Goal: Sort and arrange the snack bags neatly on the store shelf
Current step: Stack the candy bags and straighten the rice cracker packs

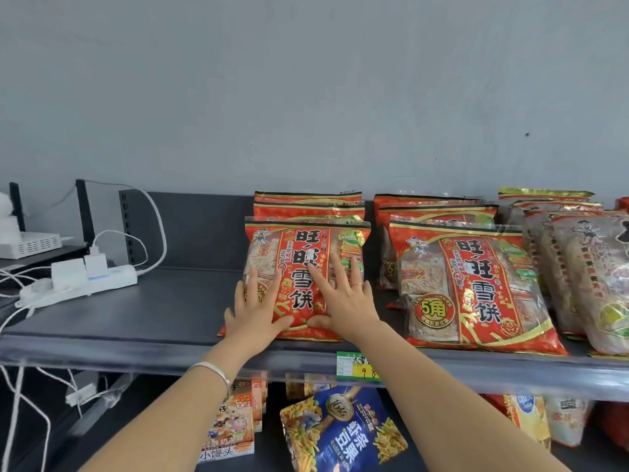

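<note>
On the head view we see our left grip point(253, 310) and right grip point(343, 298) spread flat, fingers straight, resting side by side on the near red snack bag point(301, 240). It lies under both palms on the shelf point(153, 301), with a matching stack point(469, 284) just right.

Both hands are pressing flat on the front red rice-cracker bag point(301, 245), fingers spread. The left hand point(258, 311) is lying on its lower left part and the right hand point(343, 298) on its lower right, thumbs nearly meeting at the bag's bottom edge. The bag is sitting in front of two more of its kind on the dark shelf point(136, 318). A second stack of red bags point(476, 284) is sitting just beside it to the right, with pale bags point(585, 267) beyond. A white power strip point(85, 281) is lying well to the left.
</note>
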Demonstrator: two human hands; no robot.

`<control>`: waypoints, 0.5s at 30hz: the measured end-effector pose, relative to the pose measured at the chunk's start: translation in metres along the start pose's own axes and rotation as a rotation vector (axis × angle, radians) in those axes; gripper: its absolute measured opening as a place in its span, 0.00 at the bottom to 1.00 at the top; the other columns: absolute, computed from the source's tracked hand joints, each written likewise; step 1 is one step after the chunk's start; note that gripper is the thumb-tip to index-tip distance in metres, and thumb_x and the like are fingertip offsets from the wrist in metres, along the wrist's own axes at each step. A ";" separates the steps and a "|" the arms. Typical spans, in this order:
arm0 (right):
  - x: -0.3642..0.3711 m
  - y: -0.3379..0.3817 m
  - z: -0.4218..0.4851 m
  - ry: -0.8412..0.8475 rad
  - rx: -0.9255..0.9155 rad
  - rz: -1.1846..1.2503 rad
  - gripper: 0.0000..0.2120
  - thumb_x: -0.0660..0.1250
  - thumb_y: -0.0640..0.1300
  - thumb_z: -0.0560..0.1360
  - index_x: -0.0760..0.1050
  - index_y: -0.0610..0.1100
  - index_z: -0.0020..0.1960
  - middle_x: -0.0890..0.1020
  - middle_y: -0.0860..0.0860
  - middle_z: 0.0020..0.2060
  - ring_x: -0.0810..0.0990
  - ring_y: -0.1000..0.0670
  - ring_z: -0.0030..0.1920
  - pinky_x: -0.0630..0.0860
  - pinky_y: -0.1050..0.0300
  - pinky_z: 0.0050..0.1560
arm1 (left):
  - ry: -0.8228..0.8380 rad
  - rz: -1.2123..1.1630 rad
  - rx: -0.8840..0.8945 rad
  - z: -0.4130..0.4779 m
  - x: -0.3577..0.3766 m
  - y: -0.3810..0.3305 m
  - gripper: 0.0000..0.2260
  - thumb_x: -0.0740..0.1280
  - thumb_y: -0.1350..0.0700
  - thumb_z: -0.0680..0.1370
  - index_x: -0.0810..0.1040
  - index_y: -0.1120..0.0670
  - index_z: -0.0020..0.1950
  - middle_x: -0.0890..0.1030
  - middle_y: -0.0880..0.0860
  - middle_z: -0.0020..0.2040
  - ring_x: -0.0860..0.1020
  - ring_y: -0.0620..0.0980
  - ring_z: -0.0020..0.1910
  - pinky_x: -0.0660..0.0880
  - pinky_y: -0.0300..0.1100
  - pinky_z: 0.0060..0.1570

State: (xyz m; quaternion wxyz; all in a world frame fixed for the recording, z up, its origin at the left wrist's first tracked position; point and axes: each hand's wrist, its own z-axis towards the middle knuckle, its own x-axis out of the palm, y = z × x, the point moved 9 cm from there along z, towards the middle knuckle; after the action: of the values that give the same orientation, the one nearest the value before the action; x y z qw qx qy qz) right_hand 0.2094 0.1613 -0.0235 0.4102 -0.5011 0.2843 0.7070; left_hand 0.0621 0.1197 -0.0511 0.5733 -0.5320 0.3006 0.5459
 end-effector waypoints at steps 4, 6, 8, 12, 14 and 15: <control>0.007 0.000 0.008 -0.032 0.044 -0.080 0.50 0.64 0.66 0.72 0.27 0.61 0.73 0.29 0.47 0.75 0.28 0.36 0.73 0.45 0.28 0.71 | -0.022 0.009 -0.016 0.006 0.004 -0.004 0.44 0.63 0.40 0.76 0.27 0.39 0.71 0.27 0.52 0.74 0.34 0.60 0.75 0.49 0.66 0.70; 0.009 -0.003 0.011 -0.049 0.056 -0.111 0.51 0.63 0.67 0.72 0.25 0.60 0.73 0.27 0.47 0.74 0.25 0.36 0.72 0.45 0.28 0.71 | -0.017 -0.002 -0.015 0.012 0.006 -0.007 0.45 0.64 0.41 0.76 0.26 0.38 0.70 0.27 0.53 0.74 0.34 0.61 0.75 0.50 0.67 0.69; 0.010 -0.008 0.013 -0.057 0.067 -0.121 0.50 0.63 0.67 0.72 0.25 0.60 0.73 0.24 0.48 0.71 0.23 0.38 0.69 0.45 0.28 0.71 | 0.004 0.000 -0.006 0.017 0.009 -0.010 0.45 0.64 0.42 0.76 0.25 0.38 0.70 0.27 0.53 0.74 0.34 0.62 0.74 0.51 0.67 0.70; 0.018 -0.013 0.012 -0.026 0.042 -0.091 0.45 0.54 0.72 0.72 0.25 0.60 0.73 0.24 0.49 0.71 0.25 0.38 0.72 0.45 0.30 0.71 | -0.030 0.009 0.023 0.021 0.009 -0.007 0.39 0.54 0.33 0.76 0.24 0.38 0.69 0.25 0.53 0.73 0.33 0.62 0.74 0.46 0.66 0.70; 0.026 -0.014 0.008 0.023 0.035 -0.054 0.42 0.44 0.75 0.70 0.27 0.60 0.74 0.24 0.51 0.70 0.26 0.39 0.73 0.44 0.31 0.72 | -0.208 0.080 0.093 0.014 -0.001 -0.013 0.33 0.44 0.34 0.76 0.24 0.40 0.70 0.27 0.53 0.73 0.33 0.59 0.74 0.40 0.64 0.70; 0.027 -0.015 0.006 0.038 0.037 -0.034 0.42 0.39 0.76 0.68 0.27 0.60 0.74 0.23 0.52 0.70 0.26 0.40 0.73 0.44 0.32 0.72 | -0.310 0.130 0.152 0.011 -0.007 -0.019 0.31 0.43 0.36 0.77 0.24 0.40 0.70 0.29 0.54 0.73 0.34 0.57 0.74 0.39 0.62 0.69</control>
State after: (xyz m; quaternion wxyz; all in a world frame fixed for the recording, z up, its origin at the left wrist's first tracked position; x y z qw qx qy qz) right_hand 0.2150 0.1816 -0.0472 0.4260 -0.5115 0.2963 0.6849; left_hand 0.0756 0.1305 -0.0364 0.6149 -0.3760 0.2828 0.6328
